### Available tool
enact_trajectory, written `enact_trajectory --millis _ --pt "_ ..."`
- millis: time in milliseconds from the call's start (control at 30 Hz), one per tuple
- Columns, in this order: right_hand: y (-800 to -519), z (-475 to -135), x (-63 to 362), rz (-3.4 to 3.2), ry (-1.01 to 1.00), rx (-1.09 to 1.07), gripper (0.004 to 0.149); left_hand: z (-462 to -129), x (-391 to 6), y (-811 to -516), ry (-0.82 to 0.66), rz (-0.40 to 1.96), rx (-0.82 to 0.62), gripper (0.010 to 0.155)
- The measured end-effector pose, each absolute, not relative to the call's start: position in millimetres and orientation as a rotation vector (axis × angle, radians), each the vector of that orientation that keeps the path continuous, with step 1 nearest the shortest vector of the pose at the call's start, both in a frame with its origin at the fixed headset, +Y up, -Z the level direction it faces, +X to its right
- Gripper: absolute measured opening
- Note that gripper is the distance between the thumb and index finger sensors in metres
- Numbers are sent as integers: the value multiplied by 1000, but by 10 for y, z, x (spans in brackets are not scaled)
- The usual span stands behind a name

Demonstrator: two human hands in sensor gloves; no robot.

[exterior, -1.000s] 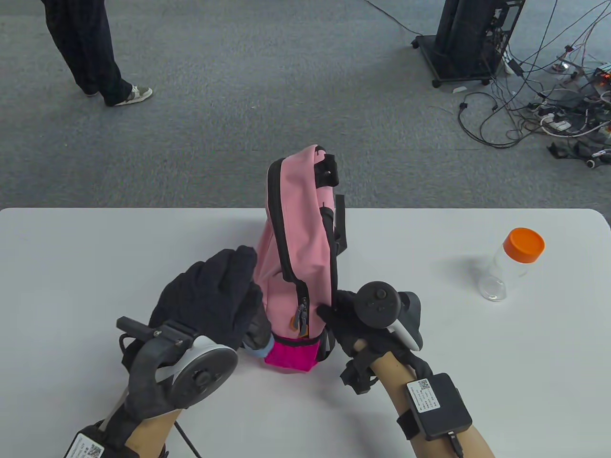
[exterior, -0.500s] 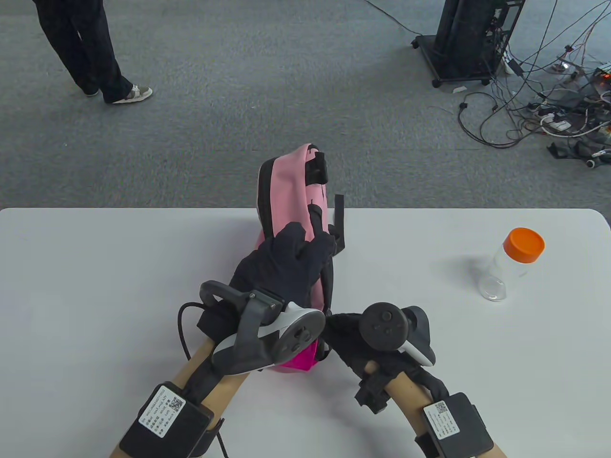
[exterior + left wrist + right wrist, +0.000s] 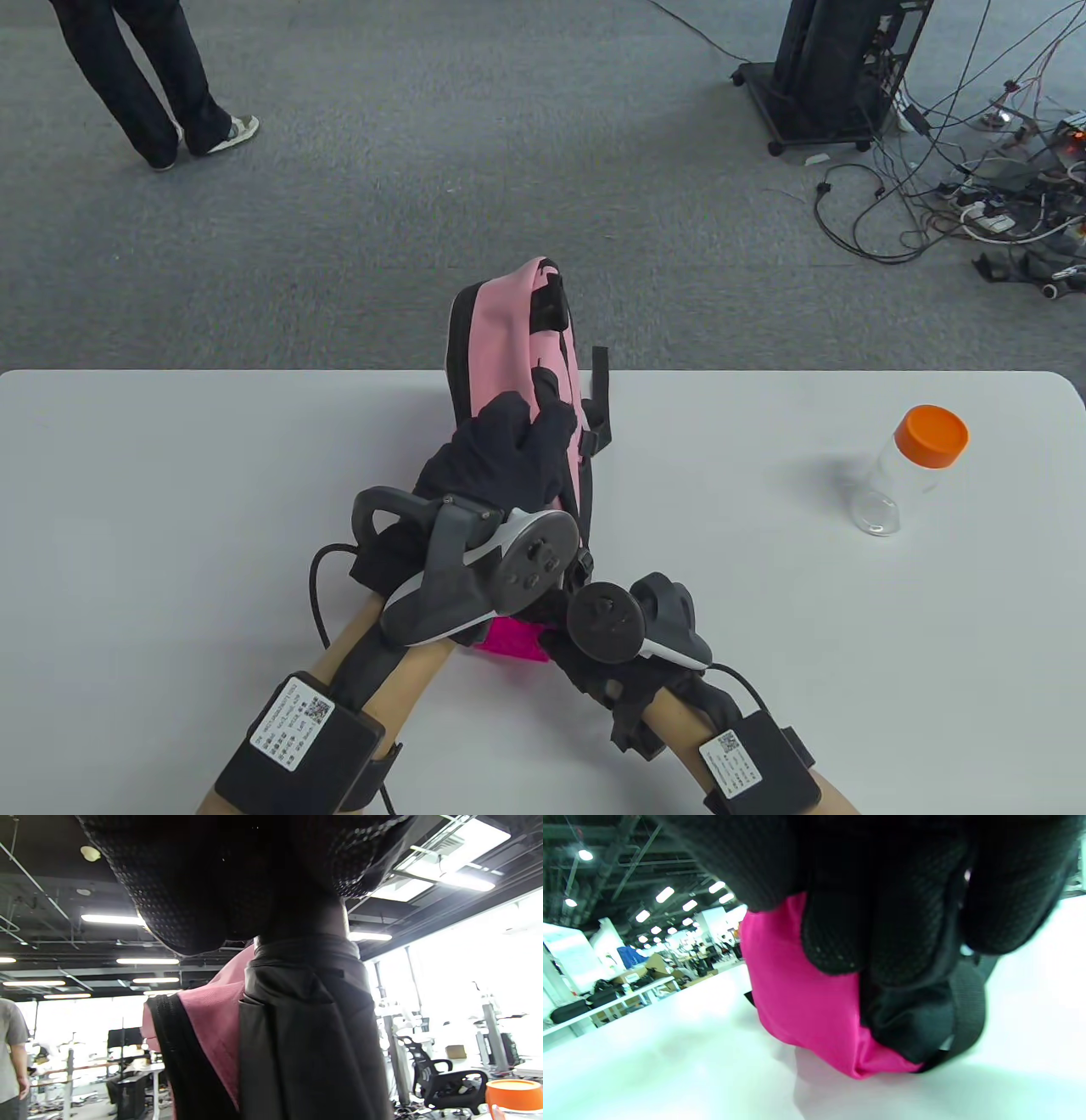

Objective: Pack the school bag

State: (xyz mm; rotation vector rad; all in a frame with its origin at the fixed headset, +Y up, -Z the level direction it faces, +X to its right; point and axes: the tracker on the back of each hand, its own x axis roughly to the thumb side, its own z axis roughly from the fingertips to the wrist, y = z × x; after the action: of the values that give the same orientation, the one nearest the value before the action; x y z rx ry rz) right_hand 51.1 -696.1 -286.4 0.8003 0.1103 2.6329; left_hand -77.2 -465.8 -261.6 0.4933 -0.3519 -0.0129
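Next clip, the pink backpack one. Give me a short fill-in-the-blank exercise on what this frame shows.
1. The left hand rests on the ____ backpack.
2. The bottle has an ____ cap.
3. The right hand is at the backpack's ____ end, on the magenta part.
4. The bottle stands to the ____ of the backpack on the table.

Missing words: pink; orange; bottom; right

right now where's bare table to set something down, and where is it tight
Bare table spreads left of the pink backpack, and another bare patch lies between the backpack and the orange-lidded bottle. It's crowded at the near middle, where the left hand and right hand are on the backpack.
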Motion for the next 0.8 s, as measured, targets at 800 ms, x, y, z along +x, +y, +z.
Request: enact_trajectory --millis 800 --pt "-6943 -2753 452 2536 -145 991 29 -2880 -871 -5109 -460 0 147 60"
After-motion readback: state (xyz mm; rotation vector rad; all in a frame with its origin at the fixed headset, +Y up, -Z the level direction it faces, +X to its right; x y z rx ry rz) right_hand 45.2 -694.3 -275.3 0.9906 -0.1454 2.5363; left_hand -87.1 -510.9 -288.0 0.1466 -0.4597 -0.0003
